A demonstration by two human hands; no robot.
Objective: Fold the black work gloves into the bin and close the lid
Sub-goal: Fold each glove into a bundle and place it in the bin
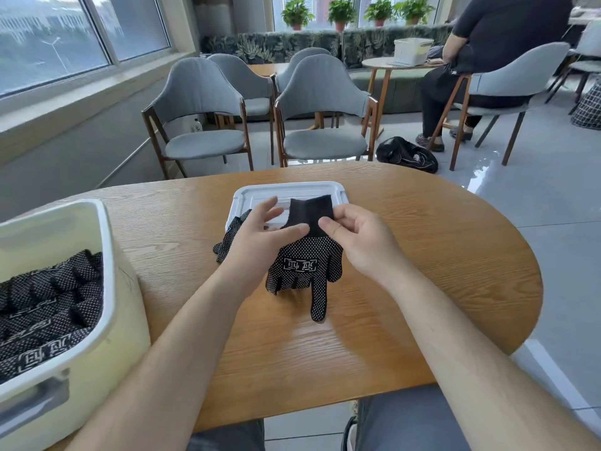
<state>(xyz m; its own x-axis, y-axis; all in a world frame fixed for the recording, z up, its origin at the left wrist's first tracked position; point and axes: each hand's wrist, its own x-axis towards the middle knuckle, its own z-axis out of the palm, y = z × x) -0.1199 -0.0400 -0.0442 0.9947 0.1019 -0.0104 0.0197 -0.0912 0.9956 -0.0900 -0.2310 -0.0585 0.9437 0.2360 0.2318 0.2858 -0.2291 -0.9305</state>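
A black work glove (305, 268) with white dots lies on the wooden table (422, 255), cuff away from me, fingers toward me. My left hand (260, 236) pinches its cuff with the thumb while the other fingers spread above. My right hand (361, 239) pinches the cuff from the right side. A second dotted glove (229, 239) lies partly under my left hand. Behind them lies the white bin lid (289, 193). The cream bin (107, 288) at the left edge holds several folded black gloves (48, 307).
Grey chairs (322, 109) stand beyond the table's far edge. A seated person (471, 60) is at another table at the back right, with a black bag (406, 154) on the floor nearby. The table's right half is bare wood.
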